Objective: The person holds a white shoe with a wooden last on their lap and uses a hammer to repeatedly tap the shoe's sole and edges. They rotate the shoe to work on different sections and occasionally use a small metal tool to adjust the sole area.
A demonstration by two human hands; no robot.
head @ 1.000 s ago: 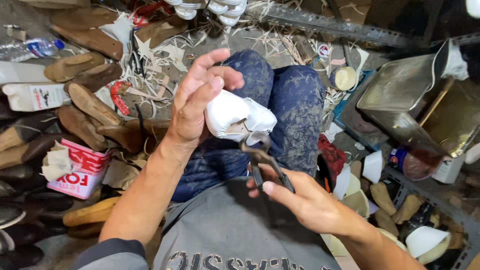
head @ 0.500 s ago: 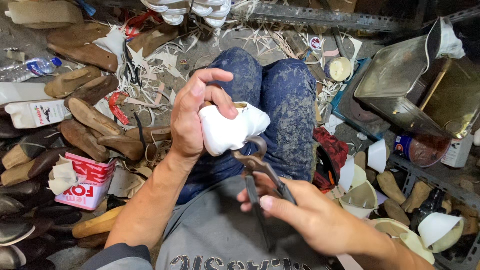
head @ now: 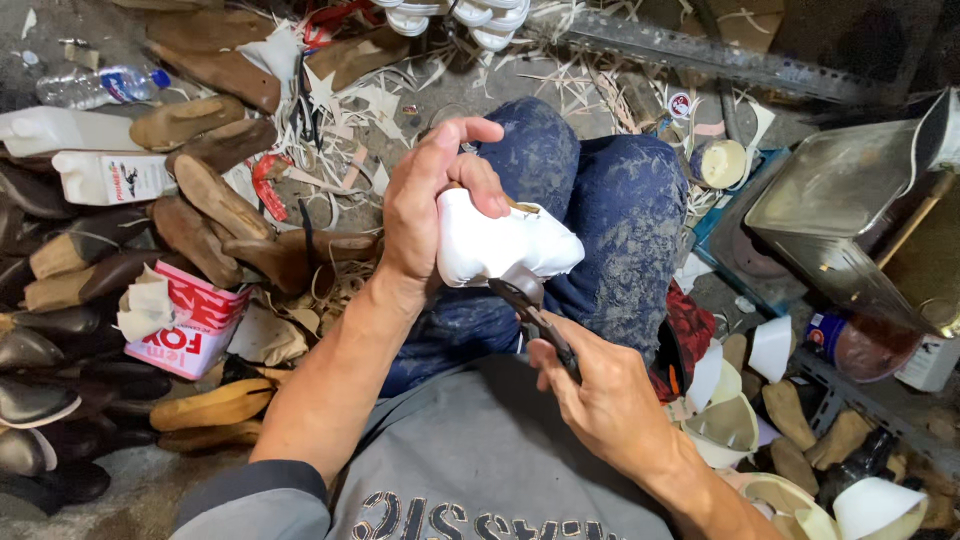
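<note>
- Cluttered floor surrounds you: shoe soles (head: 200, 195) and dark shoes (head: 45, 330) heaped at your left, white scraps (head: 370, 100) strewn ahead, a metal tin (head: 850, 180) and white cups (head: 875, 505) at your right.
- Your left hand (head: 430, 205) is clenched round the white piece (head: 495, 245), thumb pressed over its top, holding it above your knees (head: 590, 190).
- Your right hand (head: 600, 400) is gripped about the handles of the pliers (head: 535, 310), whose head meets the lower edge of the white piece.
- Whether the pliers' nose has actually bitten the edge cannot be told from this view; check that before pulling.
- To do this step well, I judge you should keep the left thumb firm so the piece does not twist.
- Take only a small bite of the edge, and pull in line with the handles rather than sideways, or the thin white material could tear.
- Keep your left fingers (head: 470, 130) away from the pliers' head.
- Work over your lap, so anything that slips stays out of the litter below.
</note>
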